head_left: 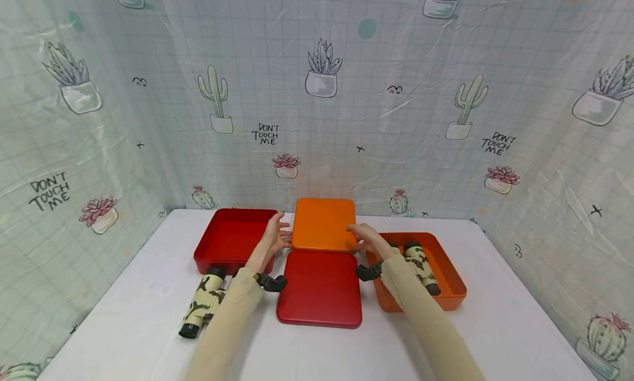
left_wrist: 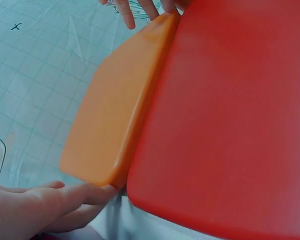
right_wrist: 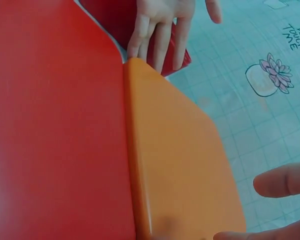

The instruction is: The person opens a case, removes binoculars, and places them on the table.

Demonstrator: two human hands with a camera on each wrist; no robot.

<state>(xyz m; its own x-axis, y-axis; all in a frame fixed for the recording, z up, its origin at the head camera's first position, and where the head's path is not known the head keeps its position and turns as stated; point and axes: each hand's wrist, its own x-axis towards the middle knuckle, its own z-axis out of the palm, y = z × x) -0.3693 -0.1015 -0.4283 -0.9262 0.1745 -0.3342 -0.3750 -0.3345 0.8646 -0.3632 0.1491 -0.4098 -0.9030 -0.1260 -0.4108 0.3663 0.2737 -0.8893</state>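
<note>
An orange lid [head_left: 324,224] lies flat at the table's back, its near edge against a red lid [head_left: 319,290]. My left hand [head_left: 275,235] is at the orange lid's left side, fingers fairly straight; in the left wrist view its fingertips touch the lid's corner. At the right side is my right hand [head_left: 367,239], thumb and fingers apart and loosely bent; the right wrist view shows its thumb [right_wrist: 282,180] off the lid. Neither hand grips anything.
At left stands a red box [head_left: 238,232], with camouflage binoculars [head_left: 205,301] on the white table [head_left: 148,293] in front. An orange box [head_left: 448,268] at right holds another camouflage pair [head_left: 421,265], partly hidden by my right arm. A patterned curtain [head_left: 346,116] hangs behind.
</note>
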